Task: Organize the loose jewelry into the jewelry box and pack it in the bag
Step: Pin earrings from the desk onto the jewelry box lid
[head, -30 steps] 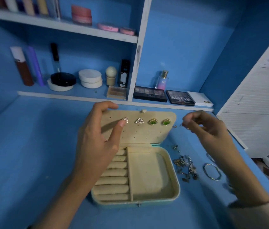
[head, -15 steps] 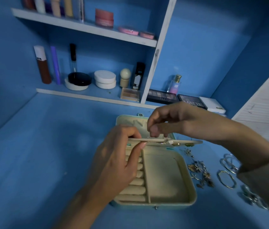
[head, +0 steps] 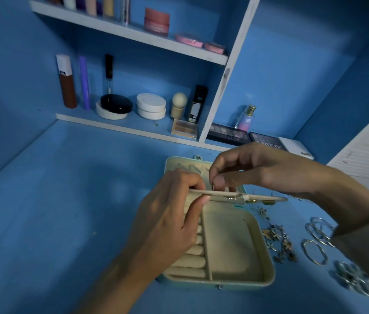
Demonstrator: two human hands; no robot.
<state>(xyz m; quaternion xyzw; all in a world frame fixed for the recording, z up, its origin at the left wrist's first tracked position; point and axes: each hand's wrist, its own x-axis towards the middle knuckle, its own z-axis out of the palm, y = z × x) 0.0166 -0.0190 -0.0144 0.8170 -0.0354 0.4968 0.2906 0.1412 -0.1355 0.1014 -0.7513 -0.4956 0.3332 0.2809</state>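
The left hand (head: 167, 225) pinches the near-left end of the earring panel (head: 269, 197) between thumb and curled fingers, holding the flap raised about level so that it shows edge-on. At 1 o'clock of that grip, the right hand (head: 269, 171) comes in from 3 o'clock with thumb and forefinger closed narrowly on a tiny piece (head: 213, 186) just above the panel. It is probably an earring post or its backing, but it is too small to tell.

Stud earrings (head: 267, 202) hang under the panel's right end, and their posts poke up through it.

The panel belongs to the open jewelry box (head: 267, 264), which sits on the blue desk (head: 66, 211). The box has ring rolls (head: 192, 260) on the left, a plain compartment (head: 231, 245) on the right, and its lid (head: 179, 164) lying back at 12 o'clock.

Loose jewelry lies at 3 o'clock of the box: a tangle of small charms (head: 278, 241) just beside it and metal hoops (head: 314, 252) farther out. No bag is in view.

As I judge it, the panel is light and slightly bendy, so it is best steadied at its edge near the hole being used. Studs and backings are tiny, smooth and easily dropped, and want a fingertip pinch on the head. The charms look likely to snag, so they should be lifted one at a time. The hoops are stiff and can be taken by the rim.
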